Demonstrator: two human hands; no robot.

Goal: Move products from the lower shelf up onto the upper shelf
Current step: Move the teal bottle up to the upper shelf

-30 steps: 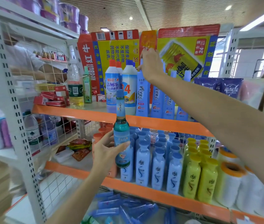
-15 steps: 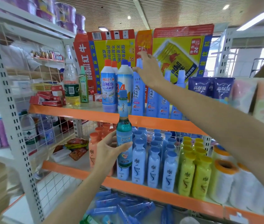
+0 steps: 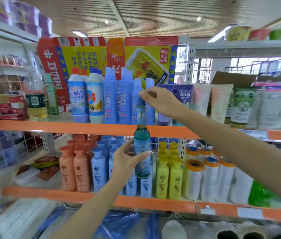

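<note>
Since half a sec ago my right hand [image 3: 160, 100] has dropped from the tall blue bottle tops down to the cap of the bottle I'm carrying, and the view has swung right, so more of the tubes on the upper shelf [image 3: 67, 126] shows. Largest first: upper shelf w/ its orange edge runs behind my right fingertips; lower shelf [image 3: 53, 194] sits below my left hand [image 3: 127, 163]. The red/yellow carton [image 3: 136, 59] stands above and behind the right fingers. Blue spray bottles [image 3: 111, 97] stand just left of those fingers. The green-blue bottle [image 3: 141, 144] is upright in the air between the shelves, left fingers and thumb wrapped round its lower body, right thumb and forefinger pinching at its blue cap, though blur hides the exact contact.
</note>
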